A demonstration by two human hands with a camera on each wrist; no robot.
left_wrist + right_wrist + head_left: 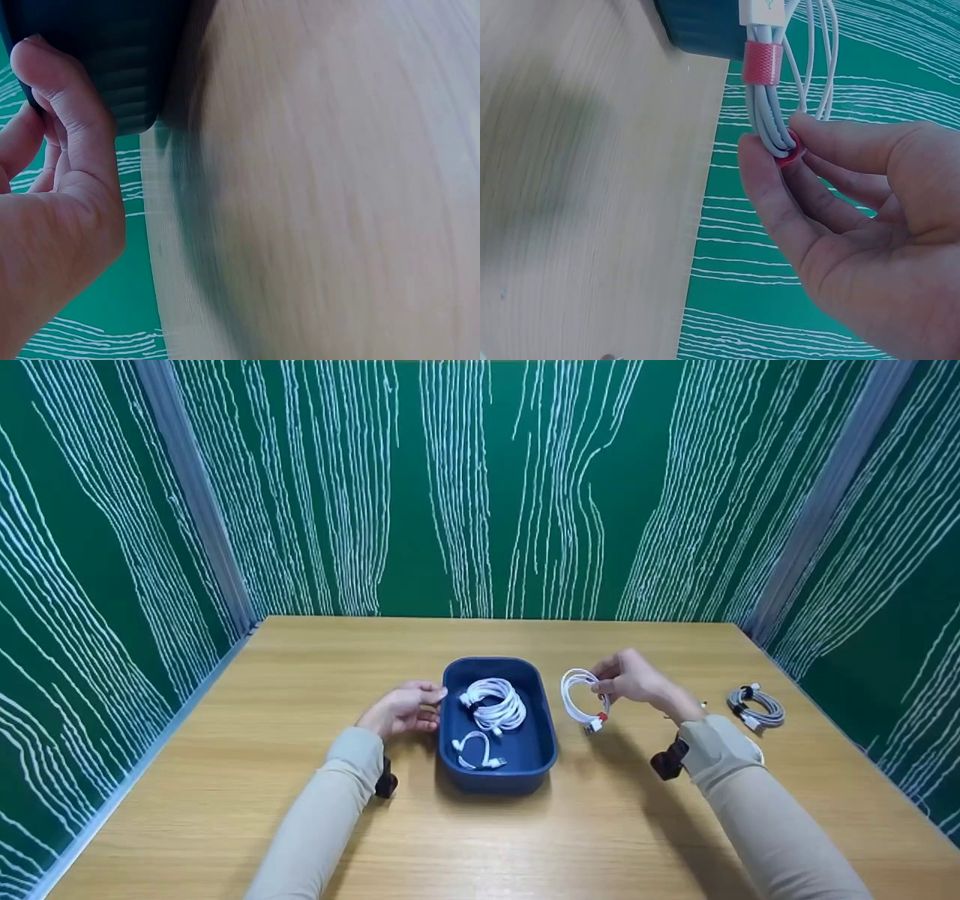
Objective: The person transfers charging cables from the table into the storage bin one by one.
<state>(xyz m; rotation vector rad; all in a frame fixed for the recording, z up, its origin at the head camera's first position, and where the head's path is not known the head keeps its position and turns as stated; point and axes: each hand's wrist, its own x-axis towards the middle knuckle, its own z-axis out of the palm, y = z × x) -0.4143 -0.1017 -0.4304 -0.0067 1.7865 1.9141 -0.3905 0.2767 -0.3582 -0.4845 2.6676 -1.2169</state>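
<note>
My right hand (pixel 634 679) pinches a coiled white USB cable (pixel 574 709) just above the table, right of a dark blue plastic bin (pixel 553 750). A red strap (pixel 763 63) binds this coil near its white plug, and a second red tie shows at the fingertips. At the bin's left side, my left hand (pixel 409 706) holds the rim, with fingers bent against the outer wall. Inside the bin lie a large white cable coil (pixel 510 711) with a black tie and a short white cable (pixel 491 763) near the front.
A grey coiled cable (pixel 766 710) with a black tie lies at the right of the wooden table (pixel 337 652). Part of another white item (pixel 756 748) peeks out behind the right sleeve. Green panels with white lines (pixel 465 510) enclose the back and sides.
</note>
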